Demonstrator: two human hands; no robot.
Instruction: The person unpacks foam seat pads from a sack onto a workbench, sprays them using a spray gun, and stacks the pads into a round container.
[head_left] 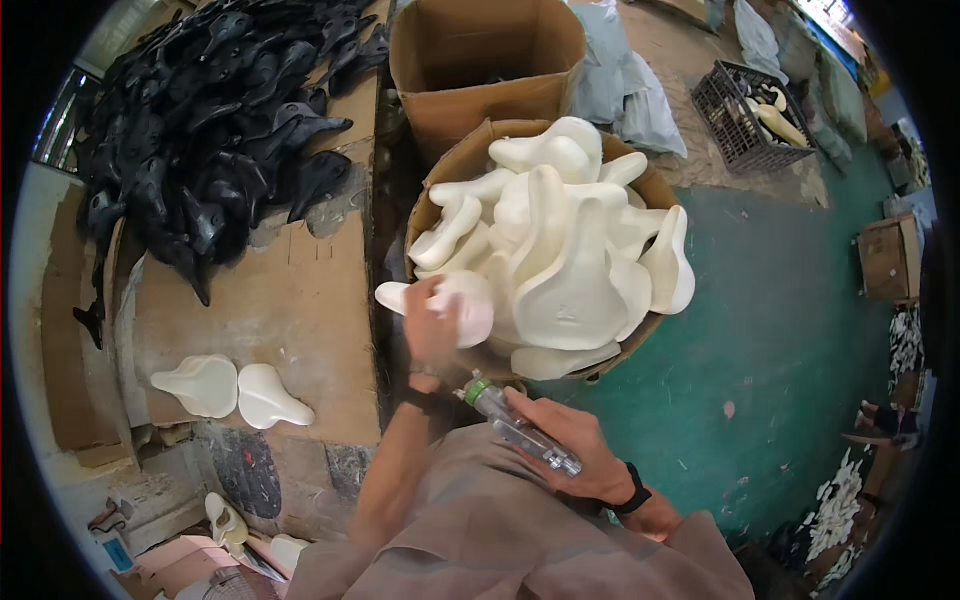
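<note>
My left hand (432,322) grips a cream foam saddle-shaped pad (455,305) at the near-left rim of the round cardboard drum (452,170), which is heaped with more such pads. My right hand (570,440) is closed around a clear plastic tube with a green collar (515,425), held low over my lap. Two more cream pads (235,390) lie on the cardboard-covered bench (290,300), black saddle shells (215,120) piled behind.

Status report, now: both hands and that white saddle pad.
Left hand gripping white saddle pad at the round bin. Right hand holding clear tube tool. Nothing blocking.
</note>
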